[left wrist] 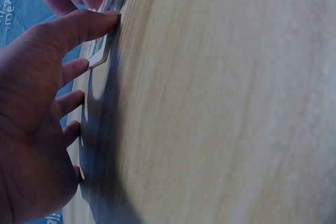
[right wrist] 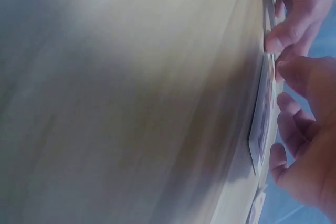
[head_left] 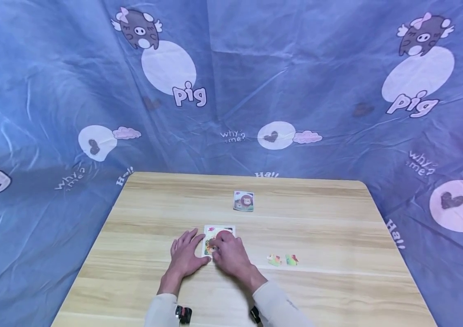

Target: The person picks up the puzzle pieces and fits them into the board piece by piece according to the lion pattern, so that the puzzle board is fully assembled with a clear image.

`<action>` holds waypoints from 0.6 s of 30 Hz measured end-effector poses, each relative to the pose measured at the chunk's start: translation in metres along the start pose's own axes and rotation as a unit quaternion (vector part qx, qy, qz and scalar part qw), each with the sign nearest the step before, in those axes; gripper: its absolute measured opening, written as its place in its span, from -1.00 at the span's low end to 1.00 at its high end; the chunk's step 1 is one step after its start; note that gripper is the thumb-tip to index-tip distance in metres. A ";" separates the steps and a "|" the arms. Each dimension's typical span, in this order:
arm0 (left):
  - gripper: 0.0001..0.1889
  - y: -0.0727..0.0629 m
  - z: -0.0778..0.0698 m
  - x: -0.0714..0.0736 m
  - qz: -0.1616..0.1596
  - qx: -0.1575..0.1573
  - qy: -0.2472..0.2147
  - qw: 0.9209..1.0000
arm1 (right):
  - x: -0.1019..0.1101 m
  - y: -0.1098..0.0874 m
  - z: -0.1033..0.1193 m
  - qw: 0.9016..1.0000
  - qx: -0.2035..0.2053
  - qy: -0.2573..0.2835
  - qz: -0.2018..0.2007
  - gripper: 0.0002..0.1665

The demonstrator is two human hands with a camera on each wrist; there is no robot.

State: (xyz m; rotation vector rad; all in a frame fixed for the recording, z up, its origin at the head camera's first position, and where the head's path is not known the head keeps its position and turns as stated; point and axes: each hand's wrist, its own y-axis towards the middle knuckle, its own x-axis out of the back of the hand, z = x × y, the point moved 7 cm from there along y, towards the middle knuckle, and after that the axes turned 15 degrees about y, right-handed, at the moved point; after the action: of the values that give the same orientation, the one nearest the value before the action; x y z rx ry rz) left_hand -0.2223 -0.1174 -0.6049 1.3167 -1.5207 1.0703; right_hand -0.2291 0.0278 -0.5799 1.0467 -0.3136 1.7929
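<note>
A small picture puzzle board (head_left: 208, 231) with a pale border lies on the table, partly hidden by the hands. My left hand (head_left: 185, 259) rests at its left side, fingers spread. In the left wrist view, the thumb (left wrist: 94, 24) reaches along the board's near edge, with the index fingertip at its corner. My right hand (head_left: 233, 256) is over the board, fingertips pressing down on the picture at its lower left. The right wrist view shows the thumb (right wrist: 296, 72) low at the board's edge and the other fingers loosely bent. What lies under the right fingertips is hidden.
Two loose puzzle pieces, a pale yellow one (head_left: 274, 260) and a green one (head_left: 291, 260), lie to the right of the hands. Farther back is a square lion picture card (head_left: 243, 201). Blue printed cloth (head_left: 231, 91) hangs behind the wooden table (head_left: 329, 218).
</note>
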 end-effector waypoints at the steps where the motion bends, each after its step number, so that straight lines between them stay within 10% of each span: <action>1: -0.24 0.001 0.001 0.000 -0.001 -0.001 0.000 1.000 | 0.002 0.000 0.000 1.000 -0.001 0.007 -0.002 -0.68; 18: -0.22 0.020 0.012 0.004 0.004 -0.019 -0.003 1.000 | 0.037 -0.013 -0.032 0.996 -0.075 0.036 0.008 -0.59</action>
State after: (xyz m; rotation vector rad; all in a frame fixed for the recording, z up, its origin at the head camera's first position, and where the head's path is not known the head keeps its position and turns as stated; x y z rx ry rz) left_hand -0.2432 -0.1279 -0.6064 1.2906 -1.5446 1.0374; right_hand -0.2387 0.0768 -0.5734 0.8745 -0.4077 1.7875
